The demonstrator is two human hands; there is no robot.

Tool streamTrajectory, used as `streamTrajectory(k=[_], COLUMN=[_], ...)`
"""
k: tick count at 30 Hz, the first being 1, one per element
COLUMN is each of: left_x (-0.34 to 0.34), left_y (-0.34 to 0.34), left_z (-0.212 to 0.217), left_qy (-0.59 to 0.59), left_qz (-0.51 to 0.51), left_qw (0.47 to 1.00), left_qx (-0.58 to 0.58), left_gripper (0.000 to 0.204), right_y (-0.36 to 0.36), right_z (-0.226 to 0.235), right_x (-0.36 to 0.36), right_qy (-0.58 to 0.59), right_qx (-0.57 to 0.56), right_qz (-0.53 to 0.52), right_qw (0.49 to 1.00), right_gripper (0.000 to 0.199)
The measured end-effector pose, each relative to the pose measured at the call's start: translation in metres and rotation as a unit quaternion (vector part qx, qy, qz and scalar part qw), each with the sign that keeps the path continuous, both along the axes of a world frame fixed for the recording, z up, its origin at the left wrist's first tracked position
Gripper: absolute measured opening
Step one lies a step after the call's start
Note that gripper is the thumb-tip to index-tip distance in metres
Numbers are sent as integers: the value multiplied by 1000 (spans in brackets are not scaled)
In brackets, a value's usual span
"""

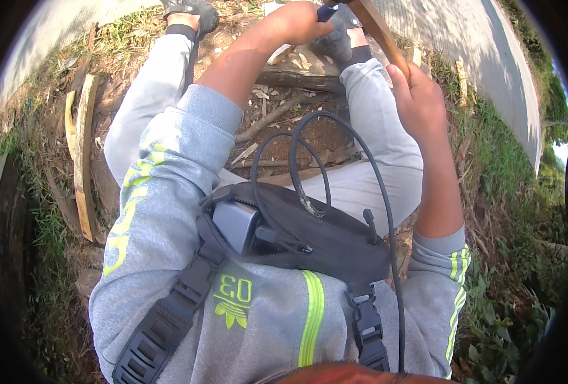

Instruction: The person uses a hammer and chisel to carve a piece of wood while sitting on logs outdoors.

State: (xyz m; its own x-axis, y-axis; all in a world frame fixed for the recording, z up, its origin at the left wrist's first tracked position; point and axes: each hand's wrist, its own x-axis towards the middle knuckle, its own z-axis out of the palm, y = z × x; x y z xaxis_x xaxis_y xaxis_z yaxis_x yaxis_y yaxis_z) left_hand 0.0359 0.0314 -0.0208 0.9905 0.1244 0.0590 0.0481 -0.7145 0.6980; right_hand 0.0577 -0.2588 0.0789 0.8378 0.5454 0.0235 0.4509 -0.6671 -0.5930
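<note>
You are sitting on the ground (284, 137) with your legs stretched ahead over bare earth scattered with wood chips (300, 61), grass and split planks (82, 153) lying off to your left. A log (297, 77) is lying crosswise between your shoes, and above it you are holding a wooden stick (380, 32) whose long axis is slanting from upper left, near your left hand, down to the right into your right hand. Your right hand (418, 102) is wrapping closed around the stick's lower end, so it is the nearer one. Your left hand (297, 22) is clenching a dark blue handle (325, 11) right at the stick's upper part; whether that tool is touching the wood is not showing at the frame's edge.
</note>
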Motion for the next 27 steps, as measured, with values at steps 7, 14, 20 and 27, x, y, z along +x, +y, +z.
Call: streamTrajectory(k=[7,14,20,27], left_x=[7,5,11,11], left_y=[-2,-4,-4,-11], left_z=[-2,4,3,0], left_qy=[27,78,76,56], left_qz=[4,48,44,48], left_qw=[1000,996,996,997], left_qx=[4,-10,-2,38], left_gripper=[37,40,43,45], right_y=[-3,-7,-1,14], right_z=[-5,-10,-3,11], right_x=[5,9,17,10], right_qy=[-15,35,1,2], right_qx=[60,164,105,-65], right_qz=[-8,-7,-23,-6], right_qw=[998,986,994,998], right_gripper=[43,44,43,43])
